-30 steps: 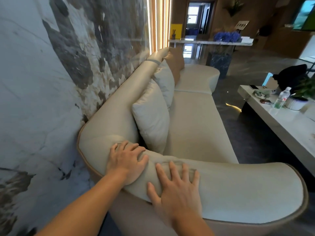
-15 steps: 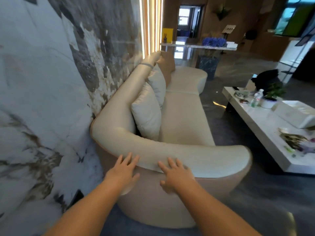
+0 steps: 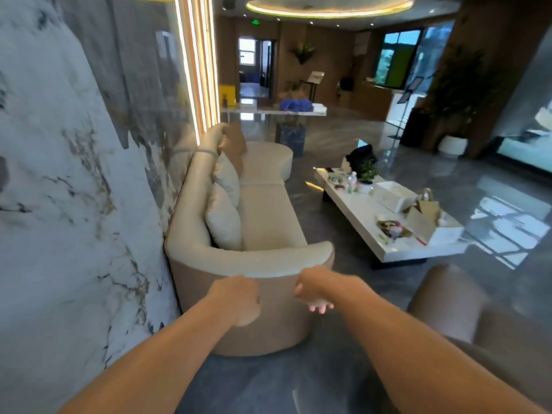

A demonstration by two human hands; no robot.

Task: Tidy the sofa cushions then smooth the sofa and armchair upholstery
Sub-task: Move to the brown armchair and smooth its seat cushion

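Observation:
A long cream sofa (image 3: 268, 216) runs along the marble wall, its curved near armrest (image 3: 251, 261) facing me. Against its back lean two cream cushions, one (image 3: 224, 218) near and one (image 3: 228, 177) further along, with a tan cushion (image 3: 236, 141) at the far end. My left hand (image 3: 236, 300) hovers just in front of the armrest's outer side, curled into a loose fist and holding nothing. My right hand (image 3: 310, 294) hangs beside it with its fingers drooping apart, off the sofa. A brown armchair (image 3: 448, 297) is blurred at the lower right.
A low white coffee table (image 3: 397, 252) stands right of the sofa, carrying boxes, a paper bag (image 3: 424, 216), a bottle (image 3: 352, 182) and a small potted plant (image 3: 366, 174). The marble wall (image 3: 74, 204) fills the left. Glossy grey floor (image 3: 328, 210) separates sofa and table.
Both hands have slid off the top of the armrest and pulled back from it, their fingers curling in. My view has backed away and risen, taking in the whole room.

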